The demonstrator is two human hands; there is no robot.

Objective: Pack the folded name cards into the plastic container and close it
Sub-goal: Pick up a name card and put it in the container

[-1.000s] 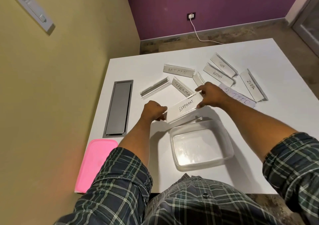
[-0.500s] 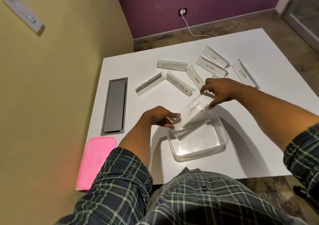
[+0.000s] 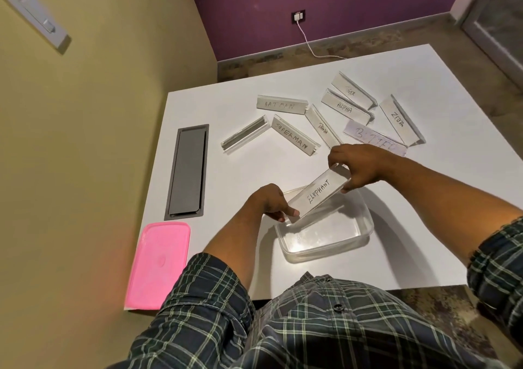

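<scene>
Both hands hold the folded ELEPHANT card [image 3: 319,192] by its ends, tilted over the far left part of the clear plastic container [image 3: 351,237]. My left hand [image 3: 268,201] pinches the card's lower end just above the container's rim. My right hand [image 3: 356,167] grips the upper end. The container has no other card in it. Its pink lid [image 3: 158,264] lies at the table's near left corner. Several more cards lie beyond: BATMAN [image 3: 280,104], SUPERMAN [image 3: 293,136], PANDA [image 3: 322,128], ALPHA [image 3: 345,108], TIGER [image 3: 352,91], ZEBRA [image 3: 399,119].
A flat paper sheet with large letters [image 3: 370,138] lies behind my right hand. An unlabelled card [image 3: 244,136] lies left of SUPERMAN. A grey cable hatch [image 3: 188,170] is set into the white table [image 3: 232,170] at the left. A yellow wall borders the table's left edge.
Both hands have carried the ELEPHANT card from the table behind the container to above the container, lowering its left end toward the inside.
</scene>
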